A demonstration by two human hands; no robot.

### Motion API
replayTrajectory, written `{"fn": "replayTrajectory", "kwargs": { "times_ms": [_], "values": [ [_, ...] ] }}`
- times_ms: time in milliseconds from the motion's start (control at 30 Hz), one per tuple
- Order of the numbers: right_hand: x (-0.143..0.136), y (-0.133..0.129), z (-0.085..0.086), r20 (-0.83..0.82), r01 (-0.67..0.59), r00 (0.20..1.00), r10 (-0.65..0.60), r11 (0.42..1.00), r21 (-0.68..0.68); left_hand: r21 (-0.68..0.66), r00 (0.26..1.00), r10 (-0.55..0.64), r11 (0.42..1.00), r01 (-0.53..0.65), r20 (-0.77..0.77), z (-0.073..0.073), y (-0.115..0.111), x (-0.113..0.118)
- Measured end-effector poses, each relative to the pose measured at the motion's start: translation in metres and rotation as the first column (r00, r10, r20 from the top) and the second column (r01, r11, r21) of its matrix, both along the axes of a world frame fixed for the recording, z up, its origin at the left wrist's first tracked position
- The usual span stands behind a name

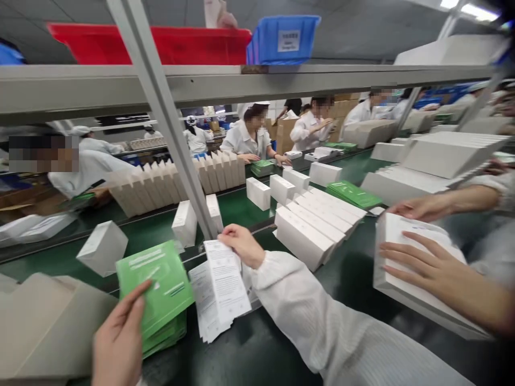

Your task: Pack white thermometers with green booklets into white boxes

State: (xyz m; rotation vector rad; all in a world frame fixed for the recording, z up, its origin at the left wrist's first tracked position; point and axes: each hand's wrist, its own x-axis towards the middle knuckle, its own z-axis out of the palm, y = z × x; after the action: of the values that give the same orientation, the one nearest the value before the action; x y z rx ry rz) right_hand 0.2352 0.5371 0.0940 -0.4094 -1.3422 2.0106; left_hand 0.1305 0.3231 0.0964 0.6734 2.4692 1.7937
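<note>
A grey panelled ceiling [354, 29] is lit by strip lights [479, 12] (upper right); a pale overhead shelf [306, 81] is crossed by a metal post [161, 104].

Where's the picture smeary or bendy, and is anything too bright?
Head view: ceiling lights glare at top right; the co-worker's forearm at lower right looks smeared; the red bin seems stretched, maybe by the lens; print on the paper slip in the right hand is too soft to read.

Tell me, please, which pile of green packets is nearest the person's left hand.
The pile beside the left hand, left of the white leaflets; other green piles lie farther off.
</note>
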Motion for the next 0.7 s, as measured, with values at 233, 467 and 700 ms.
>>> {"fn": "replayTrajectory", "kwargs": {
  "times_ms": [233,467,700],
  "values": [
    [0.033,0.004,0.009,-0.046,0.128,0.991,-0.122,0.983,0.131,0.167,0.796,-0.525,0.851,0.497,0.301,0.007,0.066,0.040],
    [0.058,0.006,0.002,-0.020,0.212,0.977,-0.211,0.967,0.140,-0.008,0.754,-0.631,0.766,0.643,0.182,-0.009,0.104,0.069],
    [0.080,0.003,-0.003,0.081,0.056,0.994,-0.071,0.984,0.171,-0.048,0.824,-0.551,0.827,0.561,0.136,-0.007,0.100,0.071]
  ]
}}
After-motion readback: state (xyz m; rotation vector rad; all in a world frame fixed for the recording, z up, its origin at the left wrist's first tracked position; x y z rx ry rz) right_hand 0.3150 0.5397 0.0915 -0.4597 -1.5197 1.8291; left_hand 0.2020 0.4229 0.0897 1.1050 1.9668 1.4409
